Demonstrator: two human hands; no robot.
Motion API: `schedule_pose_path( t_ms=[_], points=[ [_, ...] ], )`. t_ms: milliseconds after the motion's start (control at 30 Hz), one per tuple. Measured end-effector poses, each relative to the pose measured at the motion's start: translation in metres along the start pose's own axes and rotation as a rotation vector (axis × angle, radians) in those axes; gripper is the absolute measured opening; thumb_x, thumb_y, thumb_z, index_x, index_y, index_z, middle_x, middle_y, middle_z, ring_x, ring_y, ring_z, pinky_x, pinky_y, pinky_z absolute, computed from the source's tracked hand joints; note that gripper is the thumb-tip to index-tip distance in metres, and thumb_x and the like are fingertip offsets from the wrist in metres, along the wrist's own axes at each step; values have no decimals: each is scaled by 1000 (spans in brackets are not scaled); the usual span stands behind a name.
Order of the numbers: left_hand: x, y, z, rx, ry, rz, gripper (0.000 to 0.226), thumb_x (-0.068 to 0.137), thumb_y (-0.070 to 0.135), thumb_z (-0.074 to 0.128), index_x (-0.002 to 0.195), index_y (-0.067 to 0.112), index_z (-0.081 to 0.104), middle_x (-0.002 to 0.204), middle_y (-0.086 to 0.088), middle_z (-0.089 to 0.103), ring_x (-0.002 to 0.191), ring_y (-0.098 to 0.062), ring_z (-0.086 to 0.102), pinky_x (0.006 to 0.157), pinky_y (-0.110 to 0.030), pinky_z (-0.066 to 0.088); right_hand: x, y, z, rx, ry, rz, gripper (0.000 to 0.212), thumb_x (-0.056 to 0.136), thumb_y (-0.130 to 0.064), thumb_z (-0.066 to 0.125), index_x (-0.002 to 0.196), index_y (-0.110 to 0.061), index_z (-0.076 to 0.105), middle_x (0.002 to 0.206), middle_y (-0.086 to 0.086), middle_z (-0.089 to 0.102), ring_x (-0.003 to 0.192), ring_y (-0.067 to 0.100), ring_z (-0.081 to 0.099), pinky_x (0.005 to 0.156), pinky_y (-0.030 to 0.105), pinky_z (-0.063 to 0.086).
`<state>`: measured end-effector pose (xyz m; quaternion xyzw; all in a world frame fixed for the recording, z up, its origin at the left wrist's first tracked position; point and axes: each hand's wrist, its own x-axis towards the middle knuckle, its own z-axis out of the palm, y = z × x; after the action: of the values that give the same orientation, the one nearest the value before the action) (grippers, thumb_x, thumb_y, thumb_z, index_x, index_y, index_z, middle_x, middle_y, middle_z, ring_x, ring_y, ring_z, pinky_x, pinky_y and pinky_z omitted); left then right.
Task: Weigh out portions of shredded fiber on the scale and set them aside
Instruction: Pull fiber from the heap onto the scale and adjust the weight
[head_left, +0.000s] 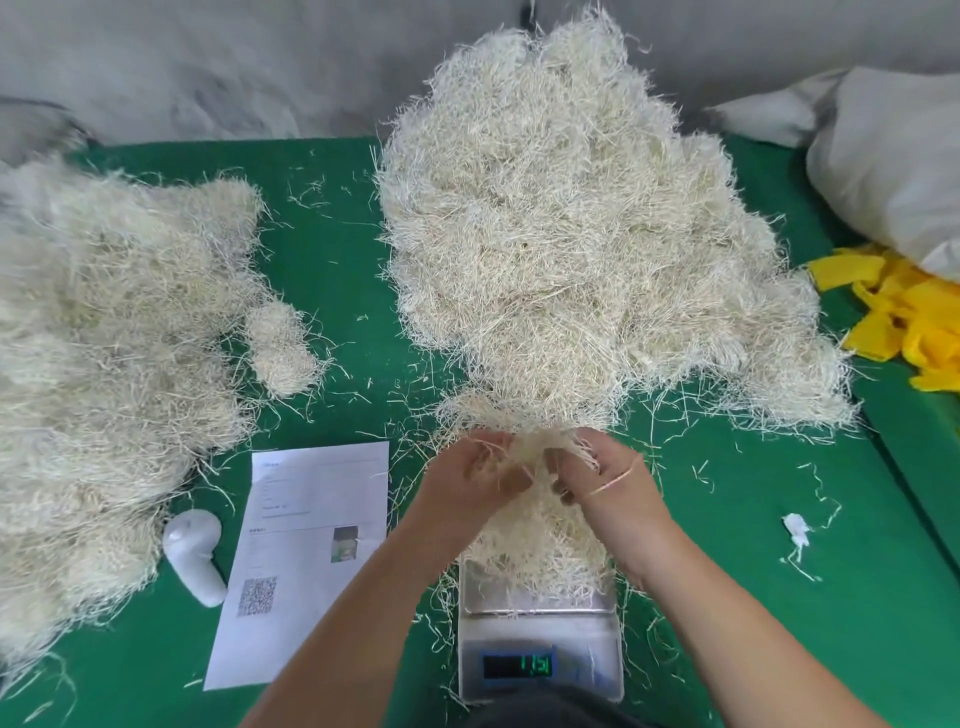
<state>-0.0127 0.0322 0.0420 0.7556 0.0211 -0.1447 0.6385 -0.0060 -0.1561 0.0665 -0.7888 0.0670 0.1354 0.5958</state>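
Observation:
A big mound of pale shredded fiber fills the centre and right of the green table. A small silver scale stands at the near edge, its green display lit, with a loose clump of fiber on its pan. Just above the pan, my left hand and my right hand both pinch one tuft of fiber that still trails into the mound's near edge. A second wide heap of fiber lies at the left, with a small separate portion beside it.
A printed sheet with a QR code lies left of the scale, next to a white plastic object. Yellow strips and a white sack sit at the right. A grey wall backs the green table.

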Motion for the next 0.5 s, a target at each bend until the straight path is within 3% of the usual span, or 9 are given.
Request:
schedule_pose_path(
  t_ms=[67,133,167,200,300,400,500],
  points=[
    [12,3,4,140,94,-16,24,80,60,74,97,44,68,95,23,73,80,1,71,70,-28,63,6,-7,-2,-36,16,55,37,86,-49,58,106,-21,68,87,-3,63,66,6,61,71,32,46],
    [21,2,2,207,173,-1,16,84,50,77,93,41,67,88,20,72,70,3,66,60,-14,53,12,-10,-3,32,55,110,14,91,-34,59,84,-21,62,71,-6,55,61,9,51,68,34,40],
    [24,1,0,235,191,10,15,84,47,79,90,40,67,86,20,71,70,4,64,58,-12,50,15,-10,-5,109,57,161,14,91,-26,60,78,-20,59,68,-4,52,58,10,48,66,35,38],
    [27,0,-2,295,216,31,14,84,44,80,88,39,67,84,19,70,73,5,62,64,-14,49,18,-8,-5,220,45,217,13,91,-20,61,79,-16,59,71,0,51,59,11,47,65,37,38],
    [33,-3,-4,539,312,149,13,85,36,82,91,33,71,81,32,53,88,13,47,87,-39,44,19,-2,-7,538,-58,352,8,92,-14,63,95,-11,56,83,8,54,68,17,53,73,37,46],
    [39,-2,-2,635,311,142,19,88,50,76,87,35,64,76,31,52,84,13,44,90,-38,36,17,3,-8,792,-89,371,7,93,-13,64,94,-10,57,84,4,68,69,14,64,75,30,56],
    [44,-1,-2,722,311,34,31,85,67,68,82,39,55,83,23,61,84,-7,57,91,-39,31,14,3,-10,925,-57,351,24,83,-17,70,102,-4,63,97,3,73,93,14,64,91,35,52]
  ],
)
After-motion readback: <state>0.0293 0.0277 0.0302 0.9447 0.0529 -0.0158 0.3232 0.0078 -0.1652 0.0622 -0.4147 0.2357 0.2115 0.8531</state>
